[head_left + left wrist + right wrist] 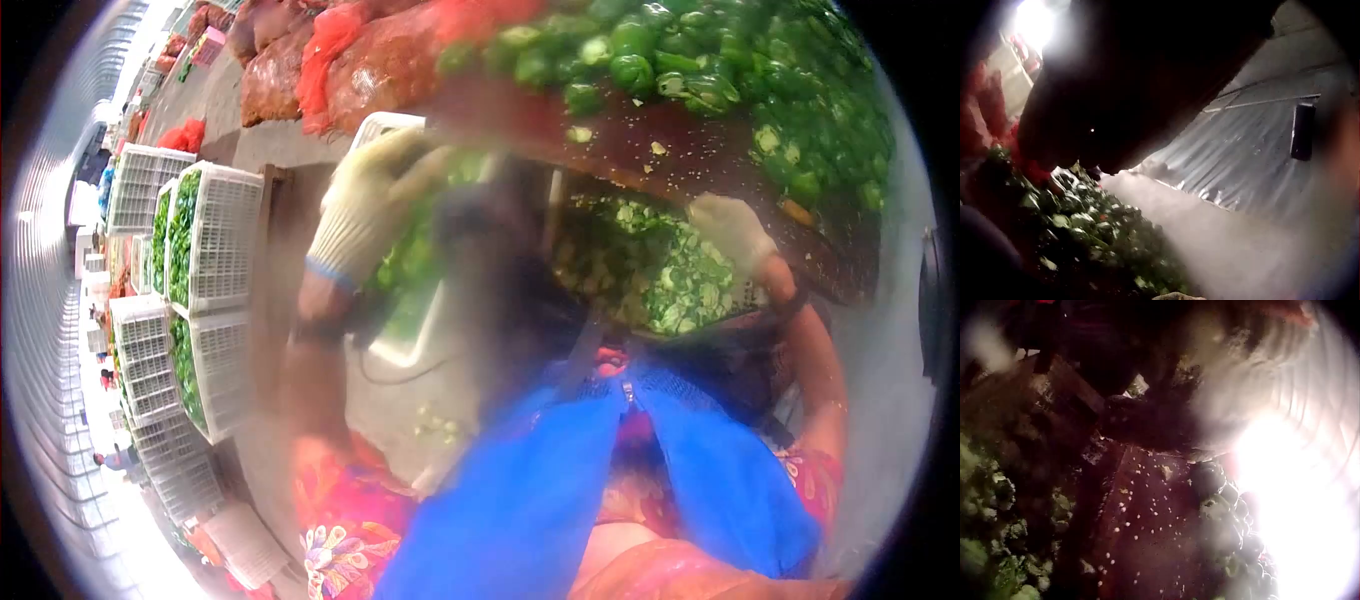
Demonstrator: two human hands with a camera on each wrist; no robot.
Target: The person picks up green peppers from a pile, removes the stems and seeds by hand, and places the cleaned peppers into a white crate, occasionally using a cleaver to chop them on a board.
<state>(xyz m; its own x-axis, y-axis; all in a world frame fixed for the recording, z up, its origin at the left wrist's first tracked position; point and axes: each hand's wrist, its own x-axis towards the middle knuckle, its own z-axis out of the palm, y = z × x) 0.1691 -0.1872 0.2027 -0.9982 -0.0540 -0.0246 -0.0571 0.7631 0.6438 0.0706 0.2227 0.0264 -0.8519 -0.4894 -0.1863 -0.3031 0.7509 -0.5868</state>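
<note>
My left hand (pixel 380 195), in a pale knitted glove with a blue cuff edge, is over a white crate (pixel 405 345) of green peppers (pixel 405 255). Its fingers look loosely extended, with motion blur around them. The gloved right hand (pixel 735 230) is at the near edge of a dark red-brown table (pixel 690 160), beside a bin of cut pepper pieces (pixel 690 280). Its fingers look bent, but I cannot tell what they hold. In the right wrist view, the right glove (pixel 1229 387) is in shadow above the seed-strewn tabletop (pixel 1154 531).
A big heap of green peppers (pixel 690 50) covers the table's far side. Red mesh sacks (pixel 380 75) lie beyond the crate. Stacked white crates (pixel 220 240) with green peppers stand at the left. A blue apron (pixel 490 490) hangs over the person's front.
</note>
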